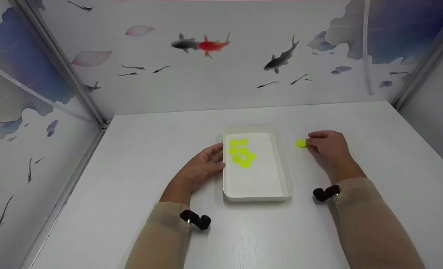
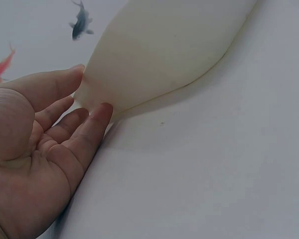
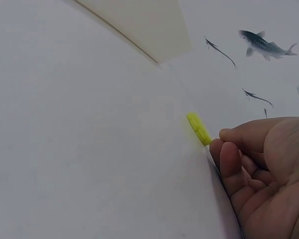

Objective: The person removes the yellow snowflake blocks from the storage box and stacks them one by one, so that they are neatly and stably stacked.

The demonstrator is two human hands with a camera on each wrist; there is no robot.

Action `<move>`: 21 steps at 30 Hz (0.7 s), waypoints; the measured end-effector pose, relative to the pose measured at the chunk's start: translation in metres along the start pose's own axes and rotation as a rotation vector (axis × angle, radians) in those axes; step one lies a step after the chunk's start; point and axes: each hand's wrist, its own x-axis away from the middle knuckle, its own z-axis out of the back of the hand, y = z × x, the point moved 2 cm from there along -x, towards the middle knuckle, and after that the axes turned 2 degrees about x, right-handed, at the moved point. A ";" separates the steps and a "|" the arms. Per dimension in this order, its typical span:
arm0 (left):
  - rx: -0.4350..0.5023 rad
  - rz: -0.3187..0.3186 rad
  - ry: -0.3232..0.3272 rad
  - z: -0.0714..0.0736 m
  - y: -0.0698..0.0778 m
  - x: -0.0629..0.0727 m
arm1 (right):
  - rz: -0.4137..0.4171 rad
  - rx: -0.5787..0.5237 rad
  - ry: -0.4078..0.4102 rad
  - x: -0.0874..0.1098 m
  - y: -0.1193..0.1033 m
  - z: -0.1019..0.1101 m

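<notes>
A white rectangular tray [image 1: 258, 186] lies on the table, and several bright yellow discs [image 1: 245, 164] rest in its upper left part, some touching or overlapping. My left hand [image 1: 203, 166] is at the tray's left side, fingertips and thumb against the outer wall. The left wrist view shows the fingers loosely bent beside that wall [image 2: 169, 50]. To the right of the tray, my right hand [image 1: 330, 145] pinches another yellow disc [image 1: 301, 143] between thumb and fingers. Seen edge-on in the right wrist view, that disc [image 3: 198, 129] looks thick; its far end juts out past the fingertips.
The white table [image 1: 132, 179] runs back to a wall [image 1: 236, 82] printed with fish and petals. A side panel [image 1: 12, 149] with a metal frame stands at the left, another panel [image 1: 434, 101] at the right. Black wrist devices [image 1: 327, 193] sit on both sleeves.
</notes>
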 end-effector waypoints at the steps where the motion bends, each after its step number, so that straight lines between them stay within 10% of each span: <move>1: 0.000 0.002 0.003 0.000 0.000 0.000 | -0.002 -0.014 0.003 0.000 0.000 0.000; 21: 0.005 0.022 0.017 -0.001 0.000 -0.001 | 0.109 -0.053 -0.029 0.018 -0.026 -0.007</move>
